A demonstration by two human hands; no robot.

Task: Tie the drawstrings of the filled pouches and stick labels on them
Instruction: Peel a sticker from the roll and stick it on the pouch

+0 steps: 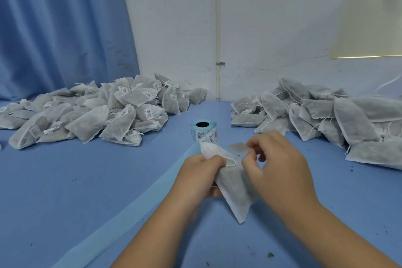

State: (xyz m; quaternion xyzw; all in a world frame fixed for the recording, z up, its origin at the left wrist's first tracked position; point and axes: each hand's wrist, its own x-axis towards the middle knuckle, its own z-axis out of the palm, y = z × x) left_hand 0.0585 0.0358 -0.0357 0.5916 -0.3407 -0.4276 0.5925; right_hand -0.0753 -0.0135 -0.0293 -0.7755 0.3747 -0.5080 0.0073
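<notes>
Step in hand: sticking a label on one filled pouch; judged from the loose sticker held just above it.
Pouch: pouch is held up off the counter, in front of the person, neck pointing away, bottom corner hanging toward the camera.
Left hand: left hand has its fingers curled round the gathered neck and upper side of the pouch.
Right hand: right hand pinches the label by one edge between thumb and fingertips; the sticker shows as a greyish face toward the camera, print not visible.
Drawstring: drawstring shows as a white loop at the neck. Neck looks cinched; whether a knot is in cannot be told.
Supply: label roll stands on end on the counter just beyond the hands.
Stock: labelled pile far left, unlabelled pile far right, well apart.
Placement advice: lay the sticker on the flat filled body below the neck, not over the gathers or the string.
Technique: the left hand should pull the fabric taut; touch down one edge first, then smooth across with the thumb.
Risk: the thin sticker may curl onto a fingertip or crease on the lumpy fill.
Check: match the position seen on the labelled pile.
</notes>
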